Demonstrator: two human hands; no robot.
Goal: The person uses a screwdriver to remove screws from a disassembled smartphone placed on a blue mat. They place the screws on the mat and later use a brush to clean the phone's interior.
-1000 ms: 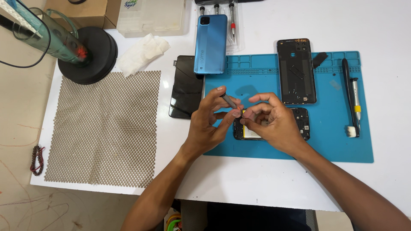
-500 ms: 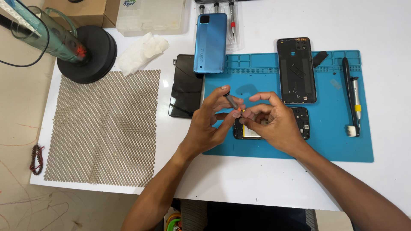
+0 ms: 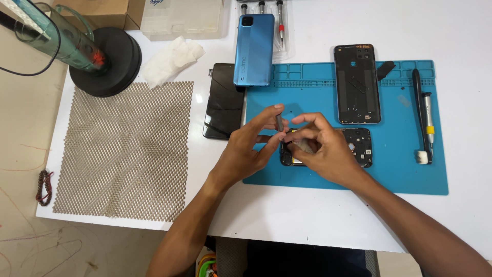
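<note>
Over the blue mat (image 3: 400, 174), both hands meet above an opened phone body (image 3: 353, 146) with its circuit board bared. The left hand (image 3: 246, 151) pinches a small dark strip-like part (image 3: 279, 122) between thumb and forefinger, held upright. The right hand (image 3: 320, 149) curls its fingertips against that same part, just touching the left. Beyond the left hand lie a black screen panel (image 3: 224, 100) and a blue back cover (image 3: 254, 48); beyond the right, a black frame (image 3: 357, 84).

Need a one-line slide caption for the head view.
Left hand and right hand pinch a small dark part over a circuit board on a blue mat.
</note>
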